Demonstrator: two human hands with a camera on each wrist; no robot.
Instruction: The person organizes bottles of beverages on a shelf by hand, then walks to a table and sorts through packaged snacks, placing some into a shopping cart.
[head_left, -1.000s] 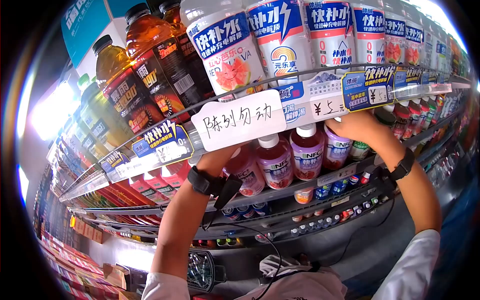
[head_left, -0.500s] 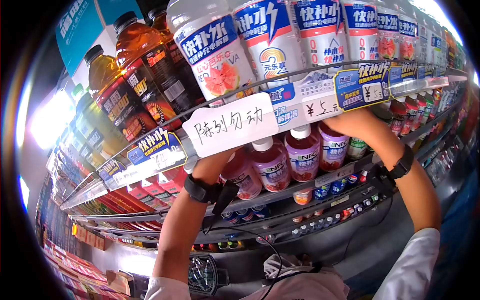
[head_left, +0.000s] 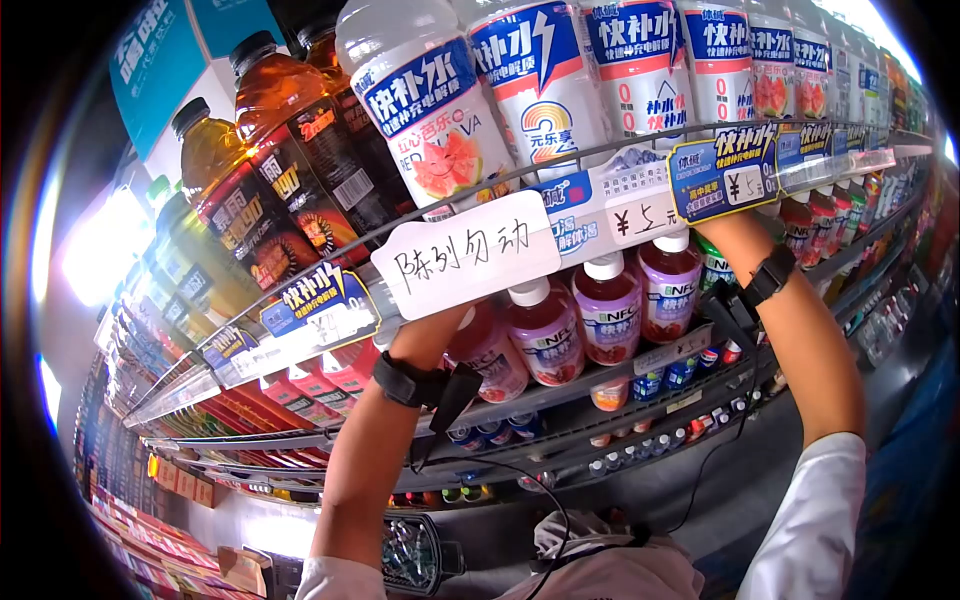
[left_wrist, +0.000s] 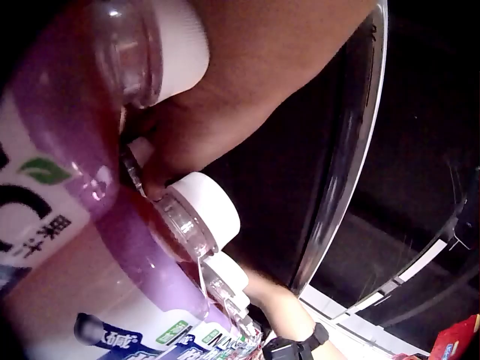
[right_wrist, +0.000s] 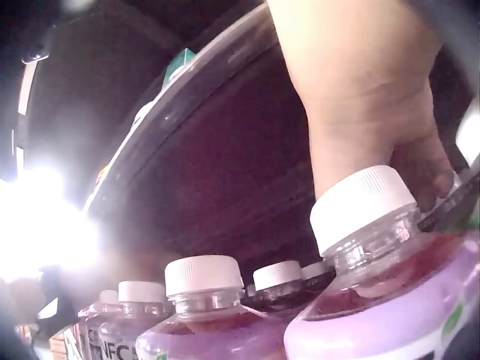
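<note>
A row of purple-labelled juice bottles with white caps (head_left: 612,312) stands on the shelf below the large drinks. My left hand (left_wrist: 232,82) reaches in behind the front bottles, past a white bottle cap (left_wrist: 208,211); in the head view a white handwritten card (head_left: 470,252) covers most of it. A finger points down beside a bottle neck, its tip hidden. My right hand (right_wrist: 367,97) reaches in over the row, right behind the cap (right_wrist: 361,206) of the nearest juice bottle, fingers bent down and partly hidden. I cannot tell what either hand holds.
The upper shelf's rail with price tags (head_left: 725,175) runs just above both hands. Large clear drink bottles (head_left: 425,110) and amber bottles (head_left: 300,130) stand on that shelf. Lower shelves hold cans (head_left: 680,373) and small bottles. A dark basket of bottles (head_left: 408,550) sits on the floor.
My right hand has moved off the rightmost purple-labelled bottle's cap, to the right and deeper under the upper shelf, so that cap now shows. The left arm stays nearly in place.
</note>
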